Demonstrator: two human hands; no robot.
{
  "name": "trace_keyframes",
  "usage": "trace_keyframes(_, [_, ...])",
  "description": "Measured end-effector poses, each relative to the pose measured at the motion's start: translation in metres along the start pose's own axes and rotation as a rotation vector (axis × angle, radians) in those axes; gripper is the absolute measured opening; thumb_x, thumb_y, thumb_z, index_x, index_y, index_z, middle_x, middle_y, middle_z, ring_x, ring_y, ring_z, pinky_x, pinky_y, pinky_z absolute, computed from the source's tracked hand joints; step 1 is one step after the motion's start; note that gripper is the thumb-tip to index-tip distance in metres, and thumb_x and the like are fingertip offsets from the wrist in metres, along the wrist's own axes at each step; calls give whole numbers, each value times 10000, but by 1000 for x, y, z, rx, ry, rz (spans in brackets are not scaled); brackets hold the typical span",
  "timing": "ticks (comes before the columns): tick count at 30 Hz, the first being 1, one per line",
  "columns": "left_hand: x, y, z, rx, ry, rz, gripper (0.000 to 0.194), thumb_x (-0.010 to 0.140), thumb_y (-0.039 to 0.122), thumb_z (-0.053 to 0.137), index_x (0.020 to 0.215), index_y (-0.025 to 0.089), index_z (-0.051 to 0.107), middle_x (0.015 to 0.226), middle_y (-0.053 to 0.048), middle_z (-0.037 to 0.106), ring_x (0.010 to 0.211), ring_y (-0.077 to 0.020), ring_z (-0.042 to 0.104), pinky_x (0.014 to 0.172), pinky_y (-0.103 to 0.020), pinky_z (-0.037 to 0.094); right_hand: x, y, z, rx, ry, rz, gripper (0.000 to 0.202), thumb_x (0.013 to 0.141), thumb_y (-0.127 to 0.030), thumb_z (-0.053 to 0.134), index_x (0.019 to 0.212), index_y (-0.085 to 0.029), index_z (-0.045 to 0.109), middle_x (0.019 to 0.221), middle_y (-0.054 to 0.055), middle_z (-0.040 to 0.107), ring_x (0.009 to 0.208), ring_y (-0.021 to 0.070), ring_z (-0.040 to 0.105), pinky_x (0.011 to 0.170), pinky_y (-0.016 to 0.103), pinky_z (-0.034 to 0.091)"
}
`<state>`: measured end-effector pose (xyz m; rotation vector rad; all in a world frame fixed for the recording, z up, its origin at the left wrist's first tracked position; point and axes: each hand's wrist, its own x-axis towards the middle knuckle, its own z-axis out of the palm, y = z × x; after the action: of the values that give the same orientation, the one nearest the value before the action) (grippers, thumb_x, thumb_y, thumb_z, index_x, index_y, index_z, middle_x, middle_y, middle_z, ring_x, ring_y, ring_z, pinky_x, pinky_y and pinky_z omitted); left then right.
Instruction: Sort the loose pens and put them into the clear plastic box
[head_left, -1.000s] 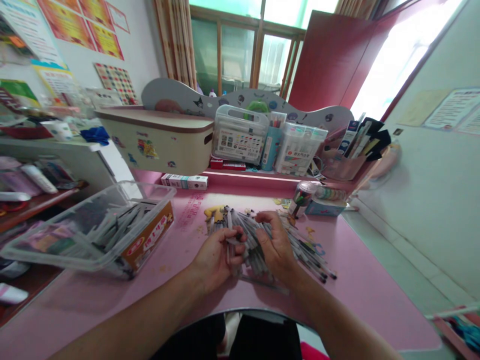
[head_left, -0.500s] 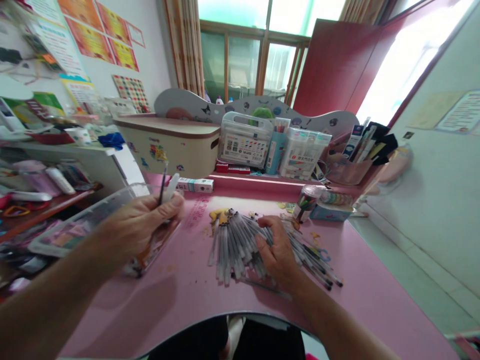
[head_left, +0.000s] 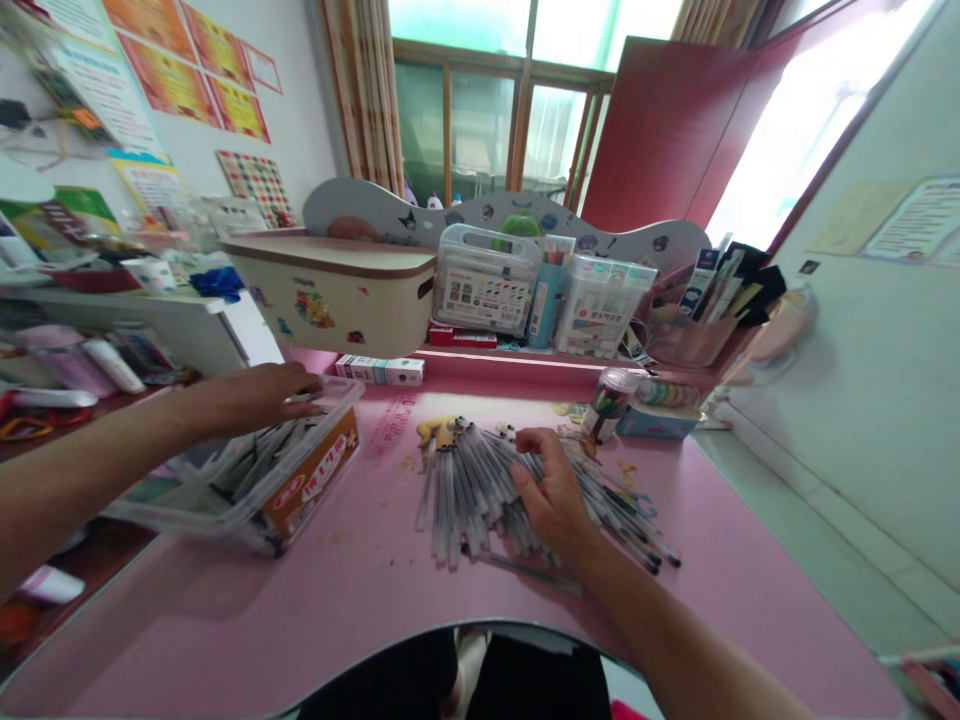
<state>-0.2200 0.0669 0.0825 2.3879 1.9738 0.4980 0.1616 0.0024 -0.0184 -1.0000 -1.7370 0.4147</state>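
The left hand (head_left: 281, 388), which carried pens beside the bin (head_left: 319, 482) a moment ago, is now over it; the bin stands at nine o'clock from the loose pens (head_left: 450, 505) on the counter (head_left: 375, 620); whether its fingers grasp something, I cannot tell; probably those pens are nearly delivered; the right hand (head_left: 559, 495) stays over the loose ones, fingers half-curled, not clenched.

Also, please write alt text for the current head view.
A person's right hand touches pens piled on a pink desk; the left hand is over a clear bin. Behind, a beige box and cases line a shelf.
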Motion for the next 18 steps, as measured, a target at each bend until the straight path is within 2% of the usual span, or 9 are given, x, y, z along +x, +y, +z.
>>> trace_keyframes(3, [2, -10, -2, 56, -182, 132, 692, 949, 662, 337, 1154, 92, 672, 1148, -94, 718, 1030, -167, 636, 979, -264, 401, 1, 0, -1, -4, -1, 4, 242, 899, -175, 517, 1139, -206, 526, 1042, 64, 582, 989, 215, 568, 906, 379, 469])
trace_keyframes(5, [2, -8, -9, 93, -164, 118, 700, 977, 602, 263, 1174, 56, 653, 1189, -137, 695, 1091, -200, 616, 1033, -338, 396, 1, -1, -2, -9, -3, 1, 240, 902, -178, 515, 1141, -205, 524, 1045, 65, 580, 993, 214, 566, 907, 379, 468])
trace_keyframes(8, [-7, 15, -21, 107, -19, 175, 595, 998, 450, 227, 1120, 50, 650, 1203, -127, 663, 1166, -209, 563, 1100, -395, 354, 1, -2, -3, -18, -8, -5, 242, 905, -178, 511, 1145, -204, 518, 1051, 67, 576, 1004, 216, 560, 915, 382, 461])
trace_keyframes(11, [-31, 57, -21, -34, 181, 252, 429, 947, 385, 368, 1095, 115, 668, 1228, -120, 662, 1200, -228, 550, 1117, -394, 347, 1, -2, -4, -31, -4, -16, 239, 905, -175, 510, 1141, -210, 517, 1053, 67, 573, 1006, 218, 554, 919, 386, 455])
trace_keyframes(12, [-41, 72, -15, -107, 204, 247, 363, 920, 388, 442, 1055, 163, 692, 1199, -106, 682, 1166, -240, 570, 1096, -392, 367, 2, -2, -4, -36, -1, -21, 235, 904, -175, 510, 1136, -211, 518, 1049, 67, 571, 1000, 219, 553, 915, 386, 455])
trace_keyframes(13, [-51, 86, -7, -178, 166, 235, 294, 887, 390, 508, 1001, 212, 712, 1131, -84, 714, 1090, -249, 602, 1053, -388, 399, 2, -3, -5, -40, 0, -27, 230, 904, -174, 510, 1131, -211, 520, 1045, 67, 570, 994, 220, 551, 910, 387, 455])
trace_keyframes(15, [-66, 110, 16, -297, 12, 217, 233, 861, 370, 539, 963, 272, 724, 1030, -66, 745, 995, -268, 634, 957, -378, 434, 3, -3, -6, -49, 1, -40, 222, 904, -171, 508, 1122, -209, 522, 1041, 68, 566, 988, 223, 549, 903, 388, 455])
trace_keyframes(18, [-73, 129, 56, -292, -172, 38, 156, 852, 330, 543, 858, 241, 671, 835, -70, 723, 774, -256, 635, 736, -350, 413, 4, -4, -6, -63, 4, -65, 229, 901, -161, 506, 1125, -205, 525, 1038, 71, 565, 984, 225, 549, 899, 390, 454])
